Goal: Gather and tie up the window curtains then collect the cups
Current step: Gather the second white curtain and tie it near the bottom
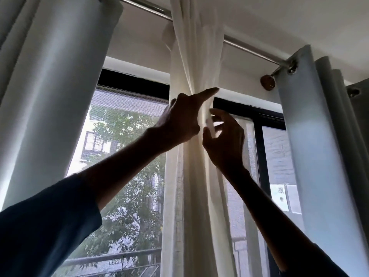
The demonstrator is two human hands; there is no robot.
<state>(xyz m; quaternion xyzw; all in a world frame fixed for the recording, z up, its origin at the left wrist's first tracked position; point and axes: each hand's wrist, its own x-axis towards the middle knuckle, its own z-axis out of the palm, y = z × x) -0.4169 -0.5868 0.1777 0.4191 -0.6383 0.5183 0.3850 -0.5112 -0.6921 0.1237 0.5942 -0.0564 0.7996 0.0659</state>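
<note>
A sheer white curtain [196, 186] hangs bunched into one column at the middle of the window, pinched narrow at the height of my hands. My left hand [179, 118] grips the bunch from the left, its forefinger stretched across the gathered cloth. My right hand [223, 140] is just right of the bunch and holds a thin white strip [210, 125] between thumb and fingers, close against the curtain. No cups are in view.
Grey eyelet curtains hang at the left [54, 86] and right [311, 136] on a metal rod [255, 49] under the ceiling. Behind is a black-framed window [259, 140] with a mesh screen, trees and buildings outside. Papers [285, 198] are stuck on the right pane.
</note>
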